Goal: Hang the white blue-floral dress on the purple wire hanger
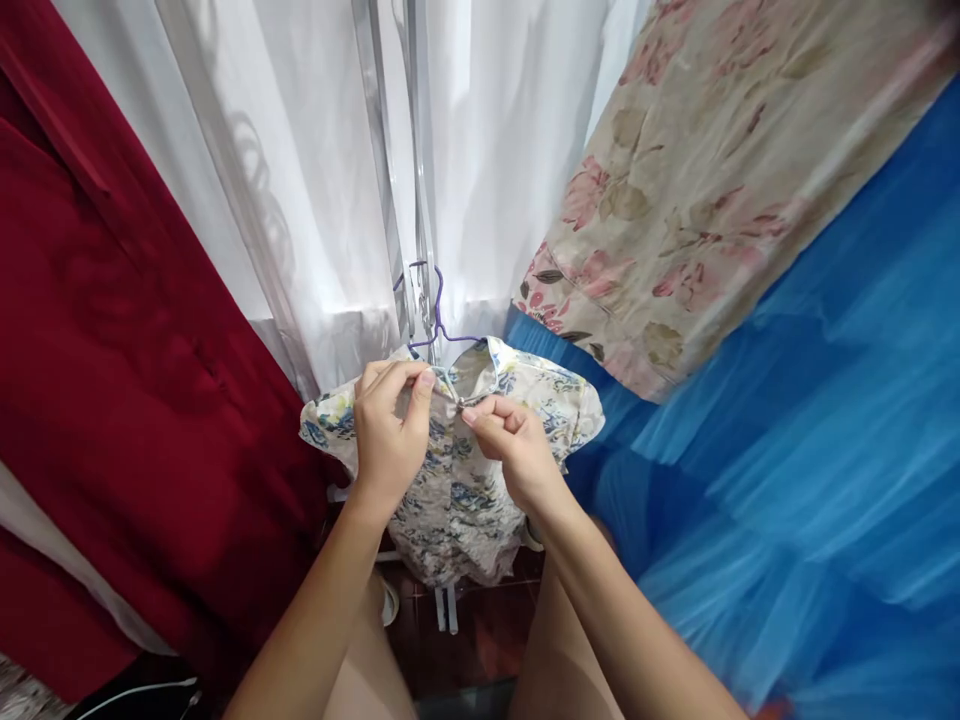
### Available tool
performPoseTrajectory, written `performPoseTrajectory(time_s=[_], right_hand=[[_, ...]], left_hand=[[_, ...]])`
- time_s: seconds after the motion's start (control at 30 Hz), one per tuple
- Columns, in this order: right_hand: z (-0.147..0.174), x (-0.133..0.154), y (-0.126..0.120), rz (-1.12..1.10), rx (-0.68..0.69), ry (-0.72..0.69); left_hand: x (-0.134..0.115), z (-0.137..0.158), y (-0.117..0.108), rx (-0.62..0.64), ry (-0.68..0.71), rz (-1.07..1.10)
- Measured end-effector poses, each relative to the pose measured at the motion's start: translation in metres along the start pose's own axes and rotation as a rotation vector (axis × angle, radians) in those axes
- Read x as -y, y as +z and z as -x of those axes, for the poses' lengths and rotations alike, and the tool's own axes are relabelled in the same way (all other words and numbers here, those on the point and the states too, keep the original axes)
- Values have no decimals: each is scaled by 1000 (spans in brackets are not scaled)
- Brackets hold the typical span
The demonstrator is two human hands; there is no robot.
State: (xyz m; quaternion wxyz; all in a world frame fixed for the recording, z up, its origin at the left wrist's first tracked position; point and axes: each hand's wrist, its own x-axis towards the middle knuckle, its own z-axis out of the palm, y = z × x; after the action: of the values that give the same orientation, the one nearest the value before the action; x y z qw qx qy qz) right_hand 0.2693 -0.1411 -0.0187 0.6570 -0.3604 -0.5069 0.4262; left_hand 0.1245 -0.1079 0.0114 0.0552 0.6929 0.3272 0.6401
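Observation:
A short-sleeved floral blouse (480, 500), off-white with blue and yellow print, hangs in front of me on a purple hanger (440, 312). My left hand (394, 420) pinches the left side of its neckline between thumb and fingers. At the front of the collar, a little lower and to the right, my right hand (514, 435) is closed on the edge near the top of the front opening. Its fingertips hide any small fastener there. The two hands are a short gap apart, both touching the fabric.
White curtains (315, 200) hang behind the blouse, with grey straps or rails (416, 150) running down the middle. Dark red cloth (150, 350) fills the left side. Beige floral fabric (675, 200) and blue tulle (787, 480) hang on the right. Dark tiled floor (480, 640) shows below.

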Motion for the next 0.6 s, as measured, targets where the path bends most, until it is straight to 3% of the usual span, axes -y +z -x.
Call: performPoseTrajectory(time_s=[0.13, 0.23, 0.33, 0.4, 0.47, 0.53, 0.6], right_hand=[[6, -7, -16, 67, -10, 20], [15, -15, -30, 87, -10, 69], [27, -21, -40, 100, -20, 106], [35, -24, -42, 102, -5, 122], [40, -29, -44, 102, 3, 126], [42, -36, -52, 65, -38, 121], [41, -44, -71, -19, -141, 109]], left_hand=[[15, -12, -8, -171, -120, 149], [43, -21, -34, -370, -237, 290], [86, -17, -67, -471, -489, 540], [113, -3, -81, -493, -706, 689], [131, 20, -80, -490, -913, 735], [136, 46, -66, -444, -1054, 726], [129, 70, -44, -322, -1090, 726]])
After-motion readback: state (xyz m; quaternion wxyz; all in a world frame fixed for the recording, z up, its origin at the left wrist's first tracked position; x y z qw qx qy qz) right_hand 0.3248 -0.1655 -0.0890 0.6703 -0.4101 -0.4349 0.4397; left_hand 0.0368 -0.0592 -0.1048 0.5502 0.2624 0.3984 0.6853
